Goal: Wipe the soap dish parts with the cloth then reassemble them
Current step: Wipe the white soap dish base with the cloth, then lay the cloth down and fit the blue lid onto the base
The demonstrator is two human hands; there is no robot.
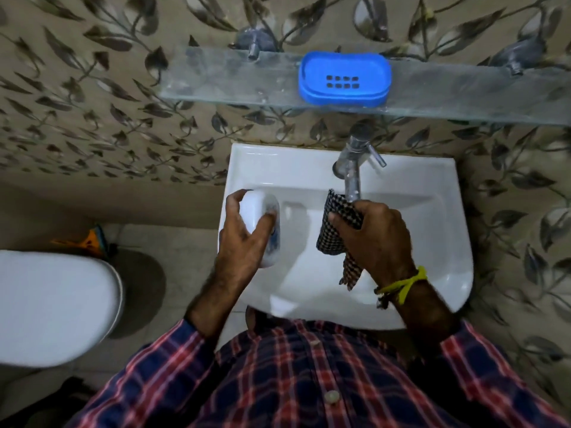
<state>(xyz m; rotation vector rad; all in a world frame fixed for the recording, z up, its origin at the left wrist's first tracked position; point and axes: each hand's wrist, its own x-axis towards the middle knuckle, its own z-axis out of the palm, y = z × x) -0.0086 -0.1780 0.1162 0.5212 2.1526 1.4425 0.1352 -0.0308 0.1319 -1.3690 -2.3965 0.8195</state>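
A blue slotted soap dish part [344, 78] lies on the glass shelf [216, 78] above the sink. My left hand [244, 230] grips a white oval soap dish part [258, 208] over the left rim of the sink, fingers wrapped around its edges. My right hand [377, 239] is closed on a black-and-white checked cloth [336, 223], held over the basin just below the tap; a corner of the cloth hangs down under my wrist. The two hands are apart, and the cloth does not touch the white part.
The white wash basin [432, 230] sits under a chrome tap [352, 168]. A white toilet [52, 304] stands at the lower left with a brown mat [142, 291] beside it. Leaf-patterned tiles cover the wall behind the shelf.
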